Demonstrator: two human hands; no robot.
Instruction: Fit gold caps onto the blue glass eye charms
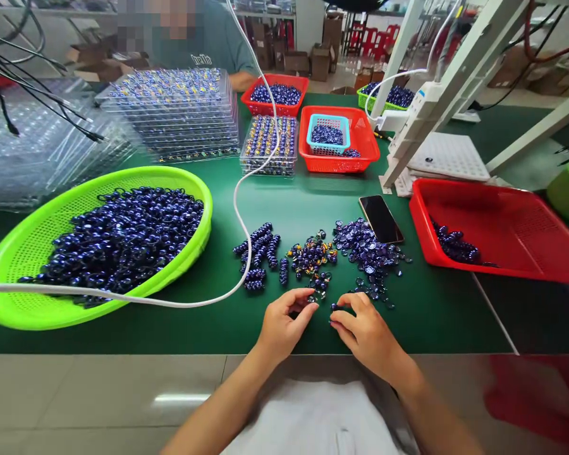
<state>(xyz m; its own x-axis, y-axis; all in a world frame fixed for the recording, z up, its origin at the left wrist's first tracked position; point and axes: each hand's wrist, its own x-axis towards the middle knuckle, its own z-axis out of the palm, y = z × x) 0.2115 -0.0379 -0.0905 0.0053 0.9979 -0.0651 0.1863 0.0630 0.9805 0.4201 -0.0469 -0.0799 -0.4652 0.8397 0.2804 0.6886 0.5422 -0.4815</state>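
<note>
My left hand (284, 322) rests on the green mat near the front edge, fingers pinched on a small dark blue piece. My right hand (363, 328) sits beside it, fingertips closed on another small blue piece (334, 308). Just beyond my hands lie three heaps: stacked rows of blue pieces (260, 253), a mixed pile with gold bits (313, 256), and loose flat blue pieces (367, 249).
A big green basket (9, 253) of blue parts sits left, with a white cable (239, 202) crossing it. A phone (380, 218) and a red tray (516, 227) lie right. Stacked clear trays (180, 114), red baskets (339, 136) and another person (203, 44) are behind.
</note>
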